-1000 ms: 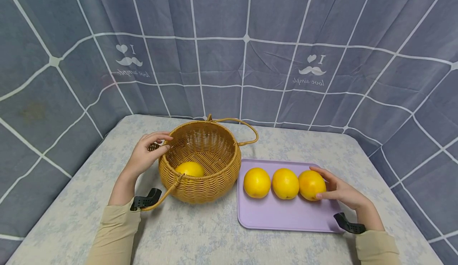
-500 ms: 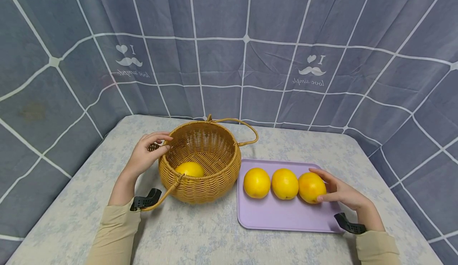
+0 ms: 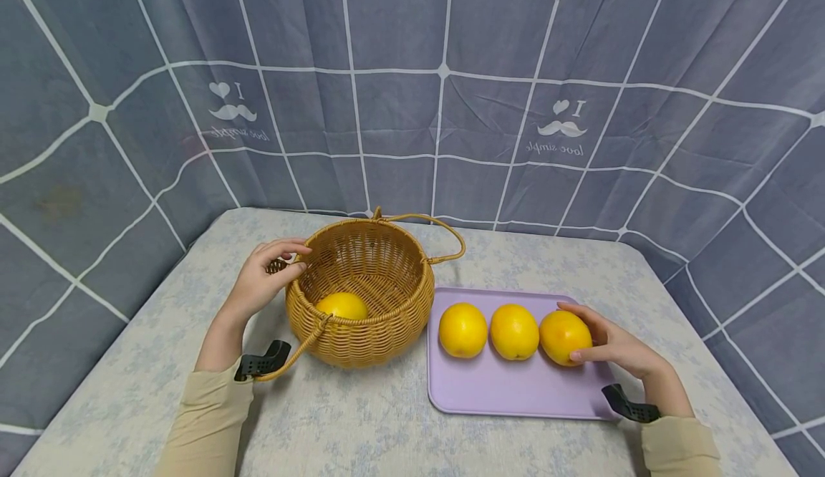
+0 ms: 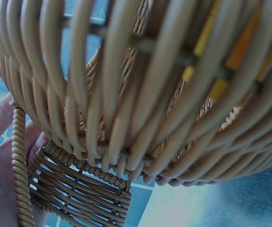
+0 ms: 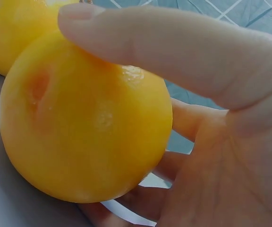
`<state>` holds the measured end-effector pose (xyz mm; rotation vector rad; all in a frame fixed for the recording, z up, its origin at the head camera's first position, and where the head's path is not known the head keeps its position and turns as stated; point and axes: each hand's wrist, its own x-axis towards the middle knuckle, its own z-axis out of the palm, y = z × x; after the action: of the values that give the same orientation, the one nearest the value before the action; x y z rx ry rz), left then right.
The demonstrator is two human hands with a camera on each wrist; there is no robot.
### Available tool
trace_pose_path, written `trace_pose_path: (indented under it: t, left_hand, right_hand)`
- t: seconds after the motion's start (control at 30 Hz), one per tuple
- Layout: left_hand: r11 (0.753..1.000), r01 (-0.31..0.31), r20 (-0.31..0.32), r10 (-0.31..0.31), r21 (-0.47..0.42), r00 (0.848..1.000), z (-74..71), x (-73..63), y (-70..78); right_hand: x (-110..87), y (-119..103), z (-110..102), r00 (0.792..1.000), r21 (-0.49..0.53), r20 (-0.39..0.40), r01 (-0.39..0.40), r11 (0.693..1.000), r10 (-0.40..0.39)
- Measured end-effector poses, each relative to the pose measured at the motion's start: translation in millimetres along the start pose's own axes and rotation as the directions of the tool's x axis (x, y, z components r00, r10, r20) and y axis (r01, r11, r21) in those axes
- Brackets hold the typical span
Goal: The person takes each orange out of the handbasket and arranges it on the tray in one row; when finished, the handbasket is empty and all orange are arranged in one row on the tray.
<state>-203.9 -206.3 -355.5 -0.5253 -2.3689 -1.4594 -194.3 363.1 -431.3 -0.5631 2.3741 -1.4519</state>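
A round wicker basket (image 3: 361,344) stands left of the middle of the table, with one orange (image 3: 343,306) inside. My left hand (image 3: 258,280) holds the basket's left rim between thumb and fingers. On a purple tray (image 3: 509,394) to the right, three oranges lie in a row: the left one (image 3: 462,330), the middle one (image 3: 514,331) and the right one (image 3: 565,338). My right hand (image 3: 615,348) grips the right orange, thumb on the near side and fingers round the far side. In the right wrist view that orange (image 5: 84,123) rests close to the tray surface.
One looped basket handle (image 3: 460,244) sticks out at the back right, another (image 3: 290,359) hangs at the front left near my left wrist. The tray's left edge lies close beside the basket. A grey-blue curtain (image 3: 399,119) surrounds the patterned tablecloth (image 3: 361,427).
The right orange has shifted slightly to the right within my right hand, leaving a small gap to the middle one. My left hand and the basket stay where they were.
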Motion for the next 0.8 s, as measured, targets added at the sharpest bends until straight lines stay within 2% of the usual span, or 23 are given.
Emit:
trace_pose_path:
  t: [0.23, 0.53, 0.63, 0.8]
  left_hand:
    - [1.000, 0.003, -0.001, -0.003, 0.000, 1.000, 0.0, -0.4, 0.8]
    - [1.000, -0.002, -0.008, 0.002, 0.005, 1.000, 0.5, -0.4, -1.4]
    - [1.000, -0.004, -0.011, 0.004, 0.008, 1.000, 0.6, -0.4, -2.3]
    - [1.000, -0.006, -0.011, 0.006, -0.001, 1.000, 0.7, 0.0, -2.3]
  right_hand:
    - [0.8, -3, 1, 1.000, -0.026, -0.017, 0.006, 1.000, -0.007]
    - [0.6, -22, 2, 0.996, -0.158, -0.083, -0.027, 0.987, 0.014]
    - [2.5, -32, 0, 0.996, -0.181, -0.086, 0.002, 0.984, -0.018]
    - [16.2, -57, -4, 0.990, -0.169, -0.047, 0.120, 0.978, -0.129]
